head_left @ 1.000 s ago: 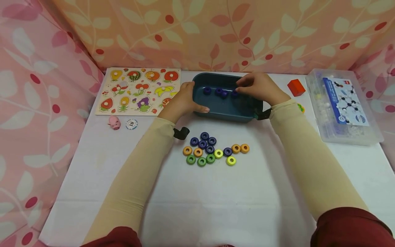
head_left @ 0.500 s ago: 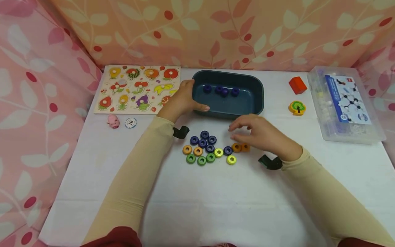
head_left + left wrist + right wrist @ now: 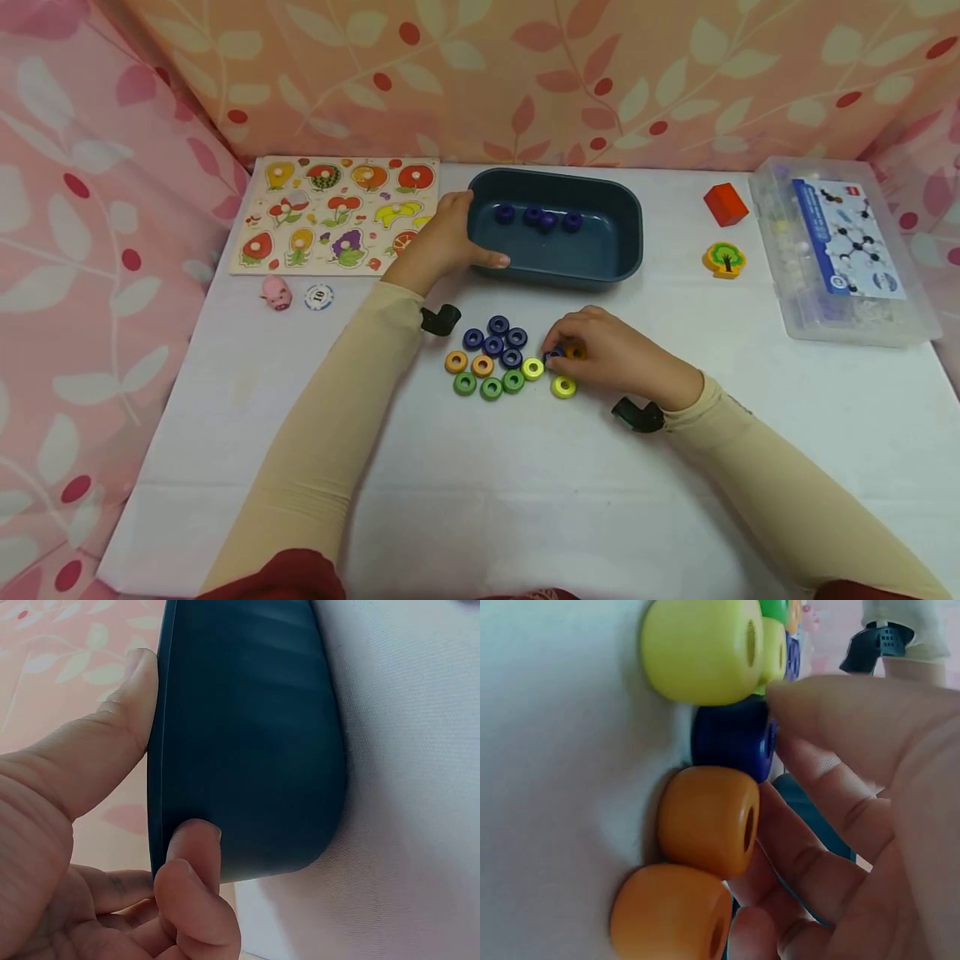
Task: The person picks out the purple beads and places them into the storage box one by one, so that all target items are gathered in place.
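My left hand [image 3: 442,242] grips the left end of a dark teal plastic bin [image 3: 555,277]. In the left wrist view its thumb lies along the bin's rim [image 3: 156,780] and other fingers curl at the corner. Several purple beads [image 3: 547,222] lie inside the bin. My right hand [image 3: 618,357] is at the loose beads in front, thumb and forefinger pinching a dark blue bead [image 3: 731,739] that stands on the cloth. Beside that bead are two orange beads [image 3: 709,817] and a yellow bead [image 3: 697,649]; the hand partly covers the orange ones in the head view.
More purple, orange, green and yellow beads [image 3: 491,388] lie left of the right hand. A fruit peg puzzle [image 3: 315,225], pink pig [image 3: 277,293] and poker chip [image 3: 318,297] sit at left. At right are a red block [image 3: 726,205], tree piece [image 3: 724,260] and clear case [image 3: 847,250].
My right hand has left the bin's right side, come forward over the table and lowered onto the dark blue bead. The left hand keeps its hold on the bin.
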Available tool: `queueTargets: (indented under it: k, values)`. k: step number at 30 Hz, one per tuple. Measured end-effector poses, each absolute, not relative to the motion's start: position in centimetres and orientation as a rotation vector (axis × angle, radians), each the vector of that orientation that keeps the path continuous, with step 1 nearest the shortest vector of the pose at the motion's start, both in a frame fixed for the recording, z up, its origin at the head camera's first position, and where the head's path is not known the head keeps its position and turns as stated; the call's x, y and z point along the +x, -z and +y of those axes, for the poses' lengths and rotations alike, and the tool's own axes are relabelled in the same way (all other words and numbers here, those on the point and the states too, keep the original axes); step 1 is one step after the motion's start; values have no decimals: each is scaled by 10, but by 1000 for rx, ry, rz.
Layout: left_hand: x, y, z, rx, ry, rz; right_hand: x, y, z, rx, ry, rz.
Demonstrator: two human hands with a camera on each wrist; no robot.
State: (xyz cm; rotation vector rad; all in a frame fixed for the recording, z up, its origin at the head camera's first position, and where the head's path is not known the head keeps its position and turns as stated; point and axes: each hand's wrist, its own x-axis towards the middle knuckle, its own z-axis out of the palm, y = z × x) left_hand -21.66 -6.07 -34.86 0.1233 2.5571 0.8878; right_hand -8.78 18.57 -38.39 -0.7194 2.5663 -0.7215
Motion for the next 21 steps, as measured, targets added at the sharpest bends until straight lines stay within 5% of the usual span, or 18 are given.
queueTargets:
  k: [12,21]
  values:
    - [-217,347,-59,133,-881,2556,-103,360,196,-663,843,2529]
    - [-217,348,-61,127,-877,2548,-163,312,221,-316,995,2796]
